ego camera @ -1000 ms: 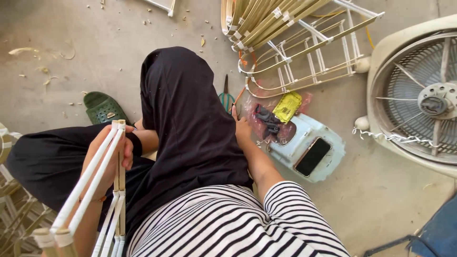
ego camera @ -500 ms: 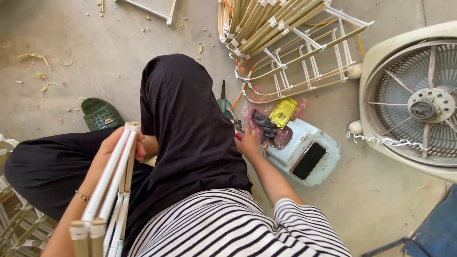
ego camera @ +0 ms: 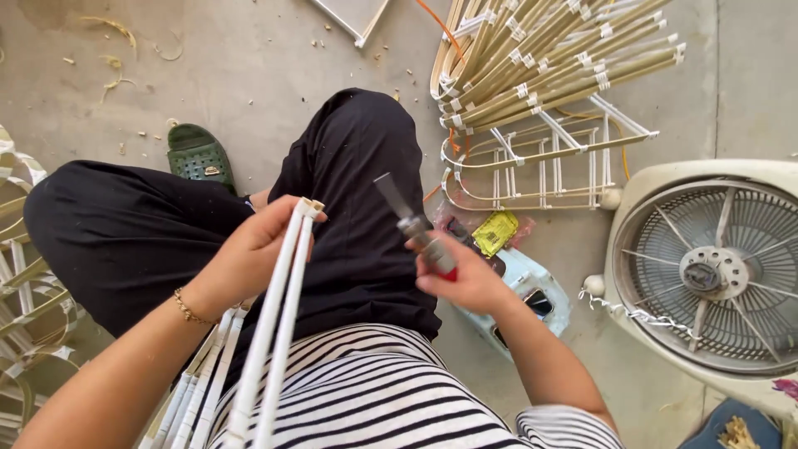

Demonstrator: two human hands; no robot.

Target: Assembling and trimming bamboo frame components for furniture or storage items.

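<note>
Since half a second ago: right hand [ego camera: 470, 278] lifted off the box [ego camera: 532, 299] at 4 o'clock, now raised in front of the lap, closed around a tool [ego camera: 416, 229] with a red handle end and a flat blade pointing up toward 11 o'clock. Exact kind of tool not clear; looks like a knife or chisel. Left hand [ego camera: 249, 254] raised too, rods [ego camera: 278, 333] swung more upright, top ends now near the blade tip but apart from it.

Left hand: fingers wrapped around the upper part of the rods, a joined frame of pale sticks running down toward 7 o'clock, past the striped shirt [ego camera: 374, 391]. Bracelet [ego camera: 189, 309] on that wrist.

Judgement: pick-up of the tool appears finished; tool and rods brought together suggests work on the rod ends is next in hand.

Surroundings: black trousers [ego camera: 349, 191] under both hands. Green sandal [ego camera: 198, 154] at 10 o'clock on the floor [ego camera: 249, 66]. Bundle of sticks [ego camera: 540, 66] at 1 o'clock, curved frames [ego camera: 540, 166] just below it. Fan [ego camera: 715, 274] at 3 o'clock, lying face up. Yellow packet [ego camera: 495, 231] by the box. Shavings [ego camera: 116, 33] scattered at 11 o'clock.
</note>
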